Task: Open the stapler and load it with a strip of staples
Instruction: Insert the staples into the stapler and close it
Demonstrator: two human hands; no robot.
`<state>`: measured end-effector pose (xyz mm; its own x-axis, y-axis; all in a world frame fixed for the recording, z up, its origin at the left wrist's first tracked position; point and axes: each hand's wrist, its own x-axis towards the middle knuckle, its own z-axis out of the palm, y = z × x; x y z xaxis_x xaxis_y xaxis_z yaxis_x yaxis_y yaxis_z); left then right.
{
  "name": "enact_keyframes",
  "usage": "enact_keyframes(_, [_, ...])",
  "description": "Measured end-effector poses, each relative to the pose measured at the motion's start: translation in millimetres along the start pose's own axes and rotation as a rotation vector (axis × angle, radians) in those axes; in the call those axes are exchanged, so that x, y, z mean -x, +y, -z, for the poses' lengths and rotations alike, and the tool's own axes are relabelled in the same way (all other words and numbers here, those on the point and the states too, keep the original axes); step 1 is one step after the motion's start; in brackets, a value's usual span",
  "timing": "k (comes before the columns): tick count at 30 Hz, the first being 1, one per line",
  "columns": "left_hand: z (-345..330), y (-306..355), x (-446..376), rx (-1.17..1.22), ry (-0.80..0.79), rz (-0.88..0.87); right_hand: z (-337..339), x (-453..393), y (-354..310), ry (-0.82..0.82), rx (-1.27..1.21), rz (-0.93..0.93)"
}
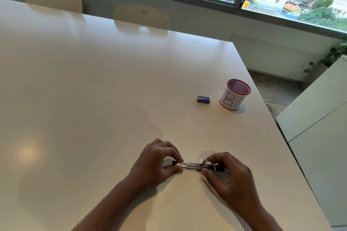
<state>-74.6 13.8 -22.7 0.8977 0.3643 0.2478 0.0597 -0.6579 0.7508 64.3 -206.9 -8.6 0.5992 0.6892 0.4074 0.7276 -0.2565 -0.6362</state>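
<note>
A stapler (193, 165) lies opened out flat on the white table (93, 90), its shiny metal staple channel facing up between my hands. My left hand (155, 163) pinches the stapler's left end between thumb and fingers. My right hand (227, 176) grips its darker right half, with fingertips near the hinge. A small blue staple box (203, 99) rests further back on the table, apart from both hands. I cannot tell whether a staple strip lies in the channel.
A white mesh cup with a red rim and a handwritten label (234, 94) stands right of the staple box, near the table's right edge. Two cream chairs (140, 17) are tucked in at the far side. A white cabinet (319, 118) stands to the right.
</note>
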Motion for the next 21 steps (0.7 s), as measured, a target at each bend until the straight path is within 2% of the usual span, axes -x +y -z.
enact_keyframes(5, [0.0, -1.4, -0.1, 0.008, 0.001, 0.006, -4.9, 3.1, 2.8, 0.009, 0.004, 0.013])
enact_keyframes(21, [2.0, 0.4, -0.9, -0.017, -0.013, -0.008, -20.8, -1.9, -5.3, -0.159, 0.185, 0.163])
